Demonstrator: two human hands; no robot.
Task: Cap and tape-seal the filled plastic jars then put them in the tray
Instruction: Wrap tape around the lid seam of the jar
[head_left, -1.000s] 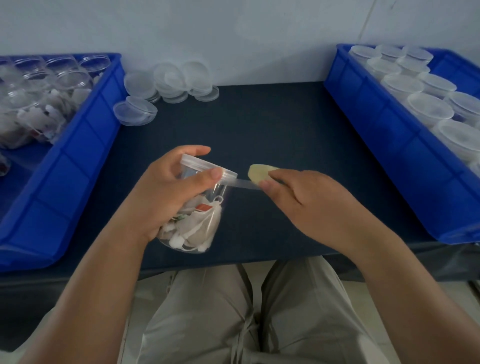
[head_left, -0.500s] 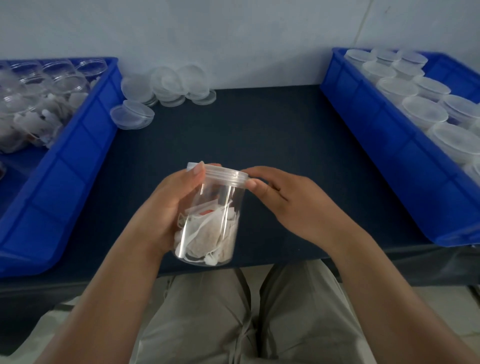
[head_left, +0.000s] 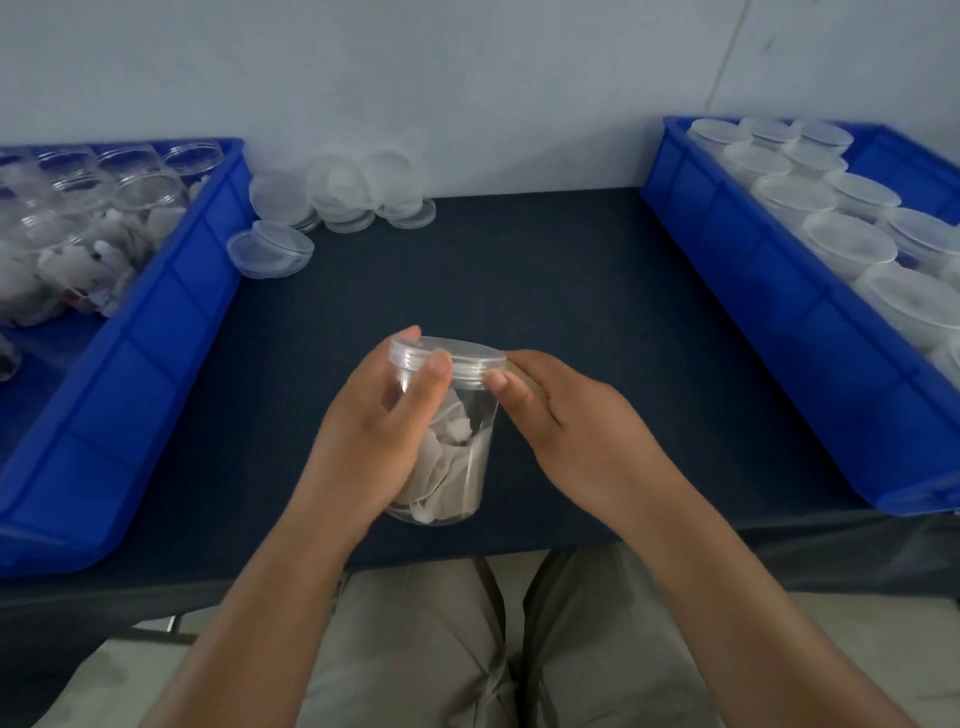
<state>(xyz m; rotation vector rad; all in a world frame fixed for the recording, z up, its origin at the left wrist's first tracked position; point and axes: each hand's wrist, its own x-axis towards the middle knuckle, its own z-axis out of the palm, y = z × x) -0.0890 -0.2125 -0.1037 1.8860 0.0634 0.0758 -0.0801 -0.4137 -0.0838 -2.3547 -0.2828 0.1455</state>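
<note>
Above the dark table (head_left: 519, 260), left hand (head_left: 363, 447) grips the jar (head_left: 467, 467), right hand (head_left: 566, 431) pinches its lid (head_left: 462, 353).

My left hand (head_left: 374, 441) wrapped the jar (head_left: 470, 467), thumb upright near the lid (head_left: 457, 354), one fingertip at its far rim. My right hand (head_left: 571, 431) pinched the lid's right edge between thumb and curled fingers. Both forearms angled inward.

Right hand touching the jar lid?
Touching. Head view: the thumb tip of the right hand presses against the rim of the lid, with no gap showing.
</note>
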